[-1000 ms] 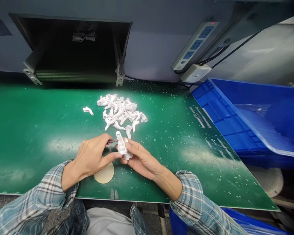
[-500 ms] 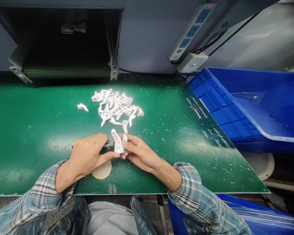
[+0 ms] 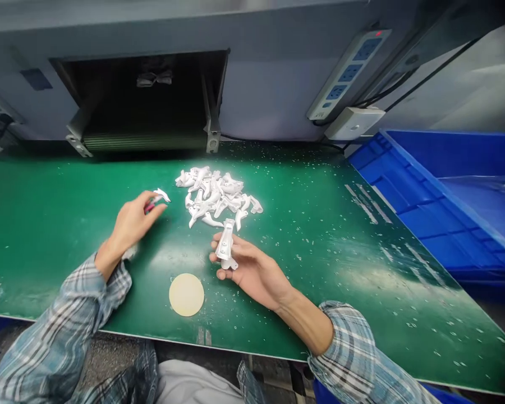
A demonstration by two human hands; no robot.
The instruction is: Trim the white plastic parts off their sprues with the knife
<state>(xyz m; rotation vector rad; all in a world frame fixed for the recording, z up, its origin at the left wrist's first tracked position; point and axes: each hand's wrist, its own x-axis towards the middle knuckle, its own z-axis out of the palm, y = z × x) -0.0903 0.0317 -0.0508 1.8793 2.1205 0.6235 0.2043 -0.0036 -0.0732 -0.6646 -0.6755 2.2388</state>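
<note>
My right hand [image 3: 258, 269] is turned palm up, its fingers curled round white moulded plastic pieces [image 3: 225, 244]. At least two of them seem to lie together there. Over the table to the left, my left hand [image 3: 130, 221] keeps a slim tool with a pink handle [image 3: 150, 207] in its fingers; most of that tool is hidden. Its thumb and forefinger are at a lone curved white piece [image 3: 162, 194], perhaps touching it. Beyond my right hand lies a loose pile of similar white pieces [image 3: 214, 193].
A round cream disc [image 3: 186, 294] lies flat on the green table [image 3: 109, 306] near its front edge. Behind stands a machine opening with a conveyor belt [image 3: 147, 140]. A power strip [image 3: 349, 73] is fixed to the wall, and a blue crate [image 3: 421, 196] stands at the right.
My left hand has left the piece in my right hand and moved forward and left to the lone white piece. My right hand still holds its pieces, and the view has shifted.
</note>
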